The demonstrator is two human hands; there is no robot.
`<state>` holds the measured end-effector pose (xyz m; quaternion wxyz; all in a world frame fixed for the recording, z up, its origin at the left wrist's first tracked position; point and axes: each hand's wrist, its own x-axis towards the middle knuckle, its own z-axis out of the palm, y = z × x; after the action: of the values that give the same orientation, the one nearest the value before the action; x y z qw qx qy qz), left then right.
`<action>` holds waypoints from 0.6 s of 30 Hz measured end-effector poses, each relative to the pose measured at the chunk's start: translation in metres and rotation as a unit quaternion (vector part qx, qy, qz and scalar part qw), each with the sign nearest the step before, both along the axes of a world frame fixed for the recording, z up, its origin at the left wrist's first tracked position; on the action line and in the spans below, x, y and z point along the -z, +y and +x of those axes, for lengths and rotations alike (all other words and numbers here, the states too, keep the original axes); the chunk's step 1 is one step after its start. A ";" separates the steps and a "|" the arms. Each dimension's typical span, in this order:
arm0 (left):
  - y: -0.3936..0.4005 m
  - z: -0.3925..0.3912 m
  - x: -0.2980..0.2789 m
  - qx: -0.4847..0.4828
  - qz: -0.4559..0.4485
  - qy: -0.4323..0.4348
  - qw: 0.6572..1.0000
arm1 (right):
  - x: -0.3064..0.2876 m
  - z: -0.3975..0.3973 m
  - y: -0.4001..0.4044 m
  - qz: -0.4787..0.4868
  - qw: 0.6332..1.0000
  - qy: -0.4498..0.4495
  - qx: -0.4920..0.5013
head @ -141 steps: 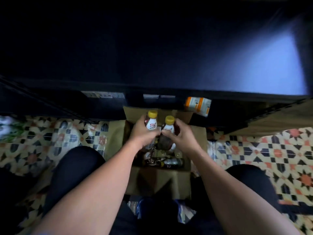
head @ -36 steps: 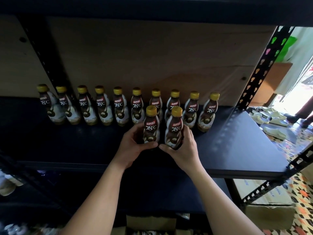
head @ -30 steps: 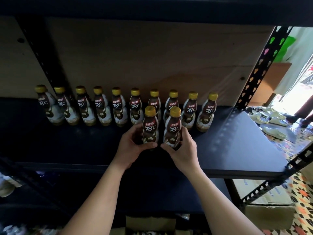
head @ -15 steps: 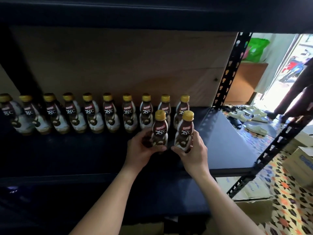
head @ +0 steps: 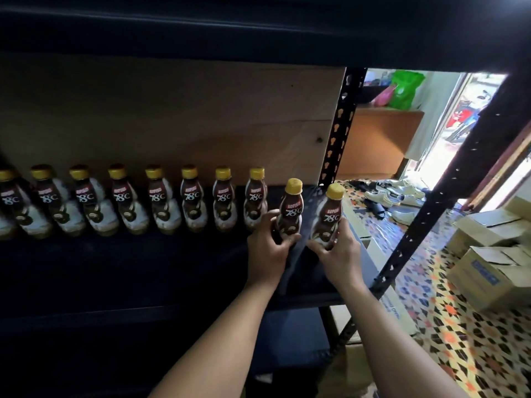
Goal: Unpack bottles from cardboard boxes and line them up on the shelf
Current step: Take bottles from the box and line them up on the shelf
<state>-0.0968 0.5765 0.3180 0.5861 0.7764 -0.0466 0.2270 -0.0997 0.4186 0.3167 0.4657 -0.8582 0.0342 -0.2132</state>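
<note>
A row of several brown yellow-capped Kopiko bottles (head: 161, 201) stands along the back of the dark shelf (head: 143, 262). My left hand (head: 265, 251) grips one bottle (head: 290, 211) just right of the row's end. Beside it my right hand (head: 339, 254) grips a second bottle (head: 329, 215), tilted slightly, near the shelf's right end. Both bottles are at the shelf surface; whether they touch it is unclear.
A black perforated upright (head: 337, 130) marks the shelf's right back corner, another post (head: 448, 182) the front. Stacked cardboard boxes (head: 494, 262) sit on the patterned tile floor (head: 448, 320) at right. Shoes (head: 393, 193) lie by the doorway. A wooden board (head: 172, 116) backs the shelf.
Both hands carried the two bottles from the box up to the shelf, then rightward past the end of the row. The view has swung right with them.
</note>
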 end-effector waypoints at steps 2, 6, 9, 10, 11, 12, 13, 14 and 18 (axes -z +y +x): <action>-0.014 0.005 0.000 -0.016 -0.008 0.021 1.000 | -0.001 0.008 -0.005 -0.001 1.000 0.003 -0.005; -0.027 0.024 0.004 -0.045 0.033 0.040 0.998 | -0.003 0.025 -0.009 0.002 1.000 0.008 -0.018; -0.032 0.037 0.008 -0.086 0.088 0.057 0.991 | 0.000 0.039 -0.008 0.006 1.000 0.010 -0.019; -0.033 0.040 0.008 -0.093 0.093 0.062 0.989 | 0.001 0.044 -0.007 0.011 1.000 0.009 -0.021; -0.033 0.041 0.008 -0.101 0.098 0.060 0.988 | 0.001 0.047 -0.005 0.016 1.000 0.007 -0.024; -0.033 0.042 0.009 -0.111 0.103 0.058 0.987 | 0.002 0.050 -0.003 0.020 0.999 0.007 -0.028; -0.033 0.041 0.009 -0.123 0.108 0.053 0.985 | 0.002 0.054 -0.001 0.023 0.999 0.005 -0.032; -0.033 0.041 0.009 -0.135 0.111 0.046 0.984 | 0.002 0.057 0.001 0.024 0.999 0.004 -0.033; -0.032 0.035 0.007 -0.159 0.131 0.026 0.978 | 0.003 0.065 0.010 0.021 0.999 0.000 -0.036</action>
<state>-0.0614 0.5444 0.3111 0.4368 0.8495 0.0635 0.2891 -0.0343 0.4285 0.3134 0.4908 -0.8490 0.0076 -0.1955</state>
